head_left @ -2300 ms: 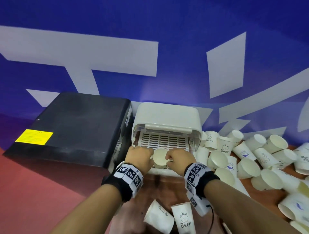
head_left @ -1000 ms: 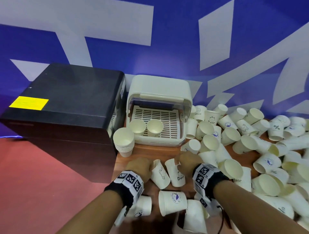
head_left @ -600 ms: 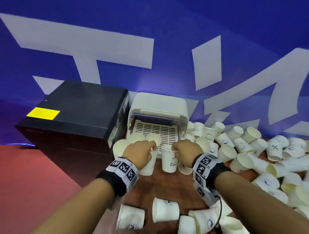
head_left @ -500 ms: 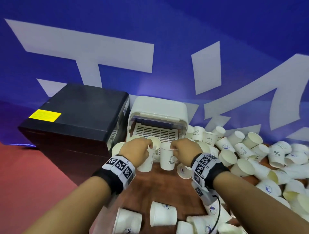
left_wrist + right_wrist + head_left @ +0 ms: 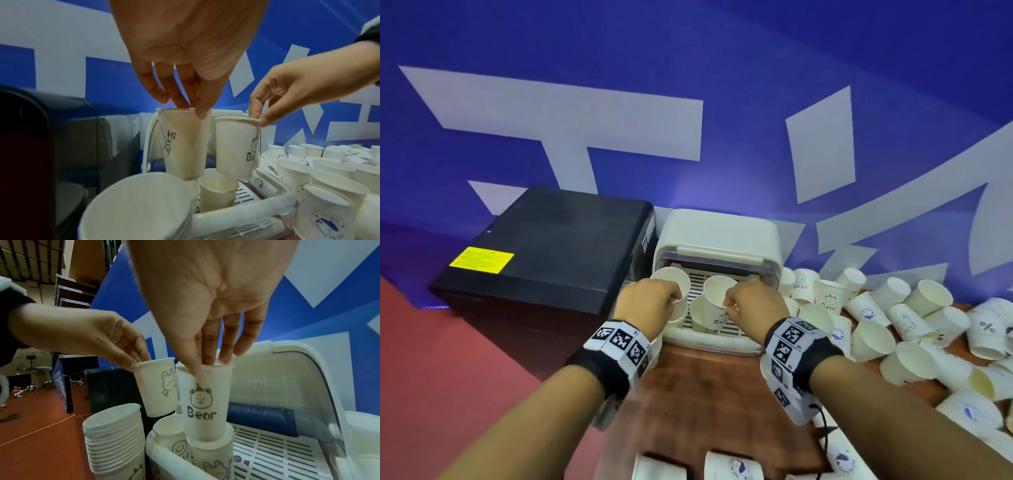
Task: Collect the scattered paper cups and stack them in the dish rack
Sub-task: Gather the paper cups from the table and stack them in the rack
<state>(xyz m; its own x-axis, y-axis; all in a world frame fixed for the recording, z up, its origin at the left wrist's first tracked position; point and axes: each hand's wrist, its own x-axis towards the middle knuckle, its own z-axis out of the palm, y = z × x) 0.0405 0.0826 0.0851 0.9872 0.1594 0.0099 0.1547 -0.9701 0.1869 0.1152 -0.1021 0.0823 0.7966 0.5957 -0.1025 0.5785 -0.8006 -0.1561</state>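
Note:
The white dish rack [image 5: 709, 341] stands on the table with its lid [image 5: 719, 236] raised. My left hand [image 5: 678, 299] pinches the rim of a rabbit "Hi" cup [image 5: 185, 146] and holds it upright above a smiley cup [image 5: 172, 434] that stands in the rack's front left corner. My right hand [image 5: 726, 305] pinches the rim of a "Bear" cup [image 5: 205, 402]. The base of the "Bear" cup sits at the mouth of another cup [image 5: 211, 456] in the rack. The two held cups hang side by side, nearly touching.
A tall stack of cups [image 5: 115, 434] stands just outside the rack's left wall, beside a black box [image 5: 551, 246]. Several loose cups [image 5: 893, 325] crowd the table to the right of the rack. More cups [image 5: 736, 469] lie at the near edge. Bare wood [image 5: 705, 394] shows between my forearms.
Both hands picked cups up from the table and carried them forward. They now hold the cups over the rack's front, and the "Bear" cup has come down onto a cup there.

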